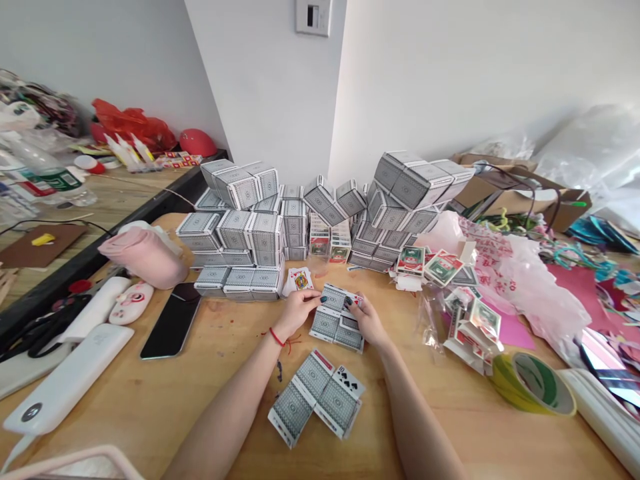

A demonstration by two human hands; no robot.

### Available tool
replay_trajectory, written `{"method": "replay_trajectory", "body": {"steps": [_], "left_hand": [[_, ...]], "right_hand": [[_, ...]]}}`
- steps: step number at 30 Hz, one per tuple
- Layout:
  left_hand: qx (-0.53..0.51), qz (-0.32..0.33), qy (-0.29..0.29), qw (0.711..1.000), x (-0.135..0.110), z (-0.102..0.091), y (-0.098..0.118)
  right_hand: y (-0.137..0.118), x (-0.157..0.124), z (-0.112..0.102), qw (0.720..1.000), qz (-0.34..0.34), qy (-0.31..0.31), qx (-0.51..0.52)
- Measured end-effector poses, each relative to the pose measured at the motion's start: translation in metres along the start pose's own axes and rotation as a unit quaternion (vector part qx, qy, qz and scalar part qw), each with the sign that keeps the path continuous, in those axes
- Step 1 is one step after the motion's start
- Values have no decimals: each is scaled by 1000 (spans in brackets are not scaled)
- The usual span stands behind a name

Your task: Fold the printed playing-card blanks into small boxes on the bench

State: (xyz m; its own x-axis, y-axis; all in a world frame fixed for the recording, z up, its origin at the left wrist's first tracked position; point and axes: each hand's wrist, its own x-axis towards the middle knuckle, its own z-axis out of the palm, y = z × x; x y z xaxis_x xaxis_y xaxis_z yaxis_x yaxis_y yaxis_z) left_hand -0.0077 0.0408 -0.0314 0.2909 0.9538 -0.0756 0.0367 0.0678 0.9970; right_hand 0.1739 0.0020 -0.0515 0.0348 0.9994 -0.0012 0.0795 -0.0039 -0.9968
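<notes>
My left hand [297,311] and my right hand [364,317] hold a stack of playing cards [338,298] between them, fingers curled on its two ends. The stack rests above two more grey-backed piles [336,328] on the wooden table [210,387]. Nearer to me lie three fanned piles of cards [315,395], one showing a ten of spades. A face-up card [300,279] lies just left of my left hand. A red string bracelet circles my left wrist.
A wall of grey card packs [240,233] stands behind, with more [410,200] at the right. A black phone [173,320], white power bank [65,380], pink roll [145,257], tape roll [533,383], empty card boxes [470,320] and plastic bags [520,273] surround the spot.
</notes>
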Motion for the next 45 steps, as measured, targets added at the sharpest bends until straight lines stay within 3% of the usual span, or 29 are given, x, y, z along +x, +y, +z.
{"method": "replay_trajectory", "body": {"steps": [13, 22, 45], "left_hand": [[72, 32, 35, 996, 1, 4, -10], [56, 39, 95, 993, 8, 1, -16], [93, 40, 68, 993, 2, 5, -10]], "right_hand": [[0, -1, 3, 996, -21, 17, -82], [-3, 1, 3, 992, -13, 80, -94], [3, 0, 8, 995, -23, -4, -100]]}}
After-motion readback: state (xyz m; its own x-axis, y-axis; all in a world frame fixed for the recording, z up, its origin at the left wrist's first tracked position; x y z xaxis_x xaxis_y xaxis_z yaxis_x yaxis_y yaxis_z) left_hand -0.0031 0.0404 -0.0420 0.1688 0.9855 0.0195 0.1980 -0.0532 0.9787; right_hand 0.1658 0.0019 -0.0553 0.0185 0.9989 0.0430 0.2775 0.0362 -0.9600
